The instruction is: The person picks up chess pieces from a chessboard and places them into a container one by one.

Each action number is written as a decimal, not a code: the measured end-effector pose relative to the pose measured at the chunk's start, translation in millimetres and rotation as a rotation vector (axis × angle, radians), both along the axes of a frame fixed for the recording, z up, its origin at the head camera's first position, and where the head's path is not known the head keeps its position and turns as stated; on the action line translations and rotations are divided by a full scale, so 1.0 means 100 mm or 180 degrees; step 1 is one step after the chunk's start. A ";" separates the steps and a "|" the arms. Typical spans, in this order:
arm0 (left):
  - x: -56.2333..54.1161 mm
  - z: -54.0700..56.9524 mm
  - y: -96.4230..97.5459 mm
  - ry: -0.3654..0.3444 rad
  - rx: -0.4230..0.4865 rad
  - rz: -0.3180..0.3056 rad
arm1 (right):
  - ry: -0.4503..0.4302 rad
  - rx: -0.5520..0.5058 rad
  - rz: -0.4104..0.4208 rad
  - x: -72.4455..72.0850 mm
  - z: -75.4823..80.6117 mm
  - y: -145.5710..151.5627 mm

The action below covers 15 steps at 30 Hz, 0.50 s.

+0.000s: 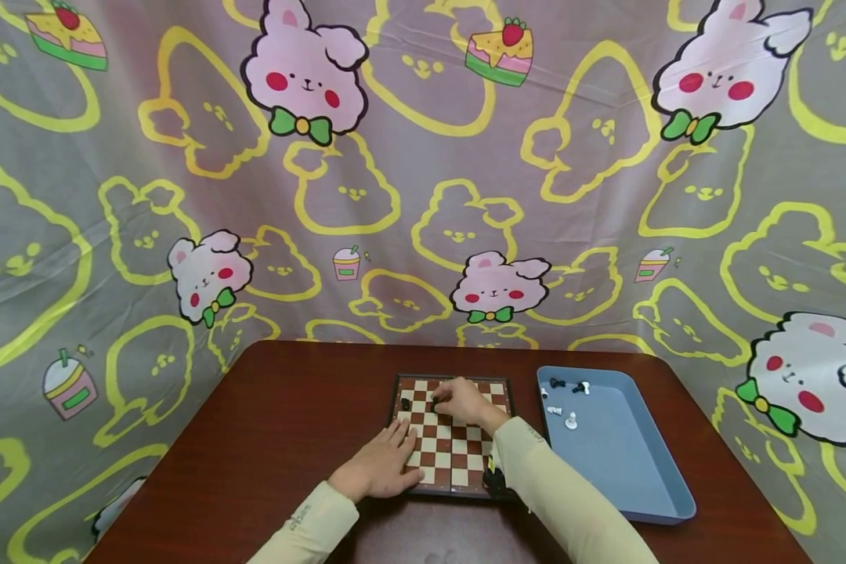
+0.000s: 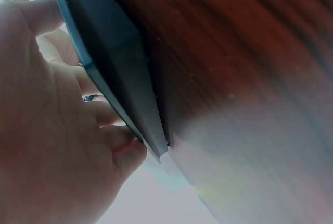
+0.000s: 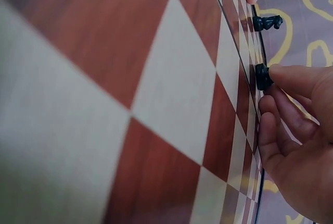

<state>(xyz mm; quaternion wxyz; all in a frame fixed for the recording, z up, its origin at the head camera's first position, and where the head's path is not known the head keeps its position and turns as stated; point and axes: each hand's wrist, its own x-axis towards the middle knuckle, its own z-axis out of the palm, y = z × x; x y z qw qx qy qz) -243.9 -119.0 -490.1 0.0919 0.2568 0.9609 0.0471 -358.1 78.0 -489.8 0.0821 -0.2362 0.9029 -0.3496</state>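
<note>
A brown-and-cream chessboard (image 1: 433, 445) lies on the table. My right hand (image 1: 461, 401) reaches over its far half and pinches a small black chess piece (image 3: 263, 77) by the top, with its base at the board surface. The fingers cover much of this piece, so I cannot tell its kind. A black knight (image 3: 268, 23) stands apart from it, farther left on the board. At the board's near left side my left hand (image 1: 384, 462) rests on the edge with its fingers extended. In the left wrist view, the palm (image 2: 47, 125) is beside the board's dark side wall (image 2: 119, 62).
To the right of the board stands a blue-grey tray (image 1: 666, 478). Several black and white pieces lie or stand in its far left part, including an upright white piece (image 1: 571, 421). A patterned curtain (image 1: 409, 180) surrounds the dark wooden table (image 1: 289, 415).
</note>
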 end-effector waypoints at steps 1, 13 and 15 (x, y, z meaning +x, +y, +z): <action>0.00 0.00 0.00 0.0002 -0.0008 0.0002 | 0.0003 0.0005 -0.0004 0.00 0.00 0.00; -0.01 -0.03 0.00 -0.0017 -0.0005 0.0006 | 0.0060 -0.0209 0.0075 0.05 0.04 0.09; -0.01 -0.02 -0.01 -0.0012 -0.0015 0.0002 | 0.0041 -0.0258 0.0093 0.07 0.08 0.12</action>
